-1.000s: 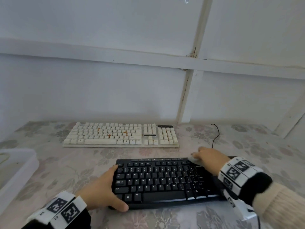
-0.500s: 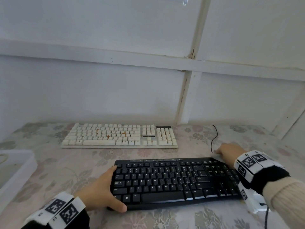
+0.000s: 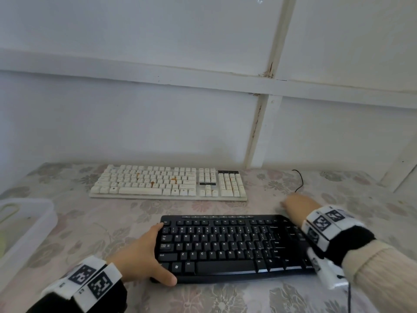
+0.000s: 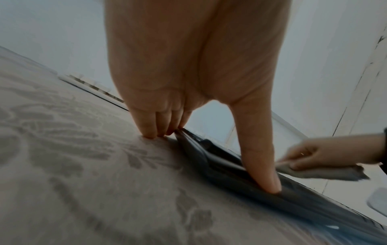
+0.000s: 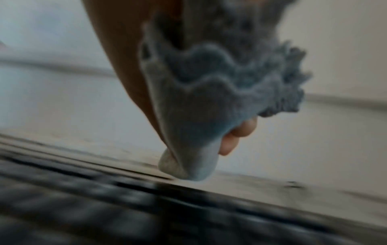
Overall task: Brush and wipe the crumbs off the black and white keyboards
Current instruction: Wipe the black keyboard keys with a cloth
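Observation:
The black keyboard (image 3: 232,245) lies in front of me on the floral tablecloth. My left hand (image 3: 146,251) holds its left end, with the thumb (image 4: 259,157) pressed on the front edge and the fingertips (image 4: 150,129) at the back left corner. My right hand (image 3: 297,206) grips a bunched grey cloth (image 5: 194,107), and the cloth's tip touches the table just past the keyboard's far right corner. The white keyboard (image 3: 169,184) sits farther back, with orange crumbs among its middle keys.
A white plastic tub (image 3: 27,222) stands at the left table edge. A thin black cable (image 3: 301,181) curls on the table behind my right hand. A white panelled wall closes off the back.
My right hand swept the cloth rightward from the black keyboard's upper right keys off onto the table beyond its corner. The left hand has kept its hold.

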`<state>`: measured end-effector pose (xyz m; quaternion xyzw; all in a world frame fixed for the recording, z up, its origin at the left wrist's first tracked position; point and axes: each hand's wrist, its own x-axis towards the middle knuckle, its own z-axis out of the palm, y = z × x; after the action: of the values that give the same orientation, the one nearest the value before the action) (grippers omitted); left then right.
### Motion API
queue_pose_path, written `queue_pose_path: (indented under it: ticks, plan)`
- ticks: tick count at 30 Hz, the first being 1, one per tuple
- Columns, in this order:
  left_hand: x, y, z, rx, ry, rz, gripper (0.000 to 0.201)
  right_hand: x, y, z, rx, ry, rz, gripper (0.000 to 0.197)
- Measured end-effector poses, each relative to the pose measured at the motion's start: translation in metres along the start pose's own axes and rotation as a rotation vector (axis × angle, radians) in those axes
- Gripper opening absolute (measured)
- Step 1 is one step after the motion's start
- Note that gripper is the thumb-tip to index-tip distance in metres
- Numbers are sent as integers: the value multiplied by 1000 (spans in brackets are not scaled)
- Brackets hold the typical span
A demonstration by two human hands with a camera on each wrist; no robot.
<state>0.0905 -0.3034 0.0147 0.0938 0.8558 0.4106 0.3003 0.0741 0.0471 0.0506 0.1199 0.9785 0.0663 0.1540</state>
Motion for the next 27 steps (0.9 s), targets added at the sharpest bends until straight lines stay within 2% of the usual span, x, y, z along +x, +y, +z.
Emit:
queue_pose_path:
  ticks: [2, 4, 6, 11, 15, 17, 20, 23, 27]
  plan:
    - [0, 0, 0, 0, 3, -6, 116, -6, -51, -1, 70, 61, -193, 28]
    - [-1, 1, 0, 12, 7, -9, 115, -13, -101, -2, 116, 114, -367, 15]
    - [0, 0, 0, 21, 9, -7, 117, -19, -146, -3, 125, 145, -519, 25]
    - [0, 2, -2, 68, 24, -42, 116, -30, -205, -12, 52, 160, -705, 22]
    - [1, 2, -2, 74, 24, -45, 114, -39, -208, -11, -34, 117, -669, 33]
    - [1, 1, -1, 60, 20, -31, 112, -43, -200, -9, -62, 149, -641, 33]
    - [1, -1, -1, 26, 17, -15, 114, -48, -175, -3, -53, 135, -588, 34]
    - [2, -3, 0, -7, 10, -8, 113, -50, -144, 3, -80, 200, -571, 37]
    - [2, -2, 0, -28, -3, -2, 111, -48, -107, 6, 8, 142, -441, 29]
